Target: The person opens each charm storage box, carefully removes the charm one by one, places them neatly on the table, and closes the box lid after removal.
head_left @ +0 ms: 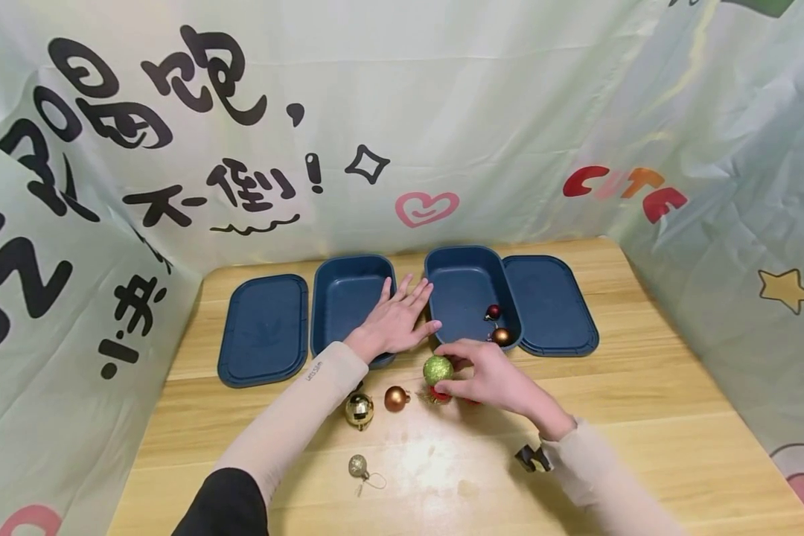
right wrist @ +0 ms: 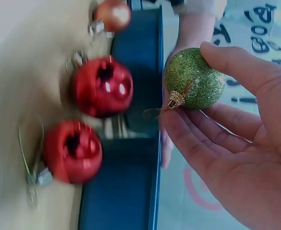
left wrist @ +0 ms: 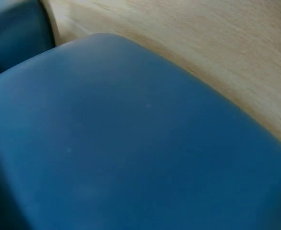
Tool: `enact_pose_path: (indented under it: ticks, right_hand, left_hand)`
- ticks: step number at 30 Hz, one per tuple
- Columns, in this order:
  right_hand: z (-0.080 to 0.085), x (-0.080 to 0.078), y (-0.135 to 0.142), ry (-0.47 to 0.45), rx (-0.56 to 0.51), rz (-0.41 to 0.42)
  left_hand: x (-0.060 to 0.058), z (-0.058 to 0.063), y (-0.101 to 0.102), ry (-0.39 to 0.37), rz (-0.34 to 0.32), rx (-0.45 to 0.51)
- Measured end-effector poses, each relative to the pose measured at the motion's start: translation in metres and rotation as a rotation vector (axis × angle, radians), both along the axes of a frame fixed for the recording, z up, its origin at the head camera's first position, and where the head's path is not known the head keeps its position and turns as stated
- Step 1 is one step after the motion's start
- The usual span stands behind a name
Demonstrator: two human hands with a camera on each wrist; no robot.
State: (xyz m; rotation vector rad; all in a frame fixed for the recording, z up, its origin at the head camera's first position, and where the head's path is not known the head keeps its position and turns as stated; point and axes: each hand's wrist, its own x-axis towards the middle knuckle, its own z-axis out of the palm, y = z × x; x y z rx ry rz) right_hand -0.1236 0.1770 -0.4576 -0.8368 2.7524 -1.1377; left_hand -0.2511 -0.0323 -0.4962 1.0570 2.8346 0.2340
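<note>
Holding a green bauble [head_left: 438,368], two baubles [head_left: 501,337] boxed
Right hand [head_left: 487,377] pinches it before the right box [head_left: 464,292] at the table's [head_left: 650,424] far edge; left hand [head_left: 395,320] spread; loose baubles [head_left: 396,399] likely left to do.

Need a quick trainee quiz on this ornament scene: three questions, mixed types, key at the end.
1. Where is the green glitter ornament? A) on a lid B) in the right hand C) inside a container
2. True or false: the left hand grips an ornament.
3. How many red ornaments show in the right wrist view?

Key: 1. B. 2. False; it is spread out. 3. Two.
</note>
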Motion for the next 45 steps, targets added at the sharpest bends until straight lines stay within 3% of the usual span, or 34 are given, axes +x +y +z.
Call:
enact_pose_path:
  ticks: [14, 20, 45]
  right_hand:
    - [-0.015, 0.025, -0.032, -0.063, -0.007, 0.165]
    - [-0.021, 0.034, -0.042, -0.059, 0.045, 0.191]
    - [-0.048, 0.051, -0.059, -0.165, 0.069, 0.271]
  left_hand:
    - [0.0, 0.0, 0.001, -0.003, 0.0, -0.001]
    - [0.0, 0.0, 0.0, -0.006, 0.001, -0.004]
    - [-0.001, -0.001, 0.0, -0.011, -0.001, 0.015]
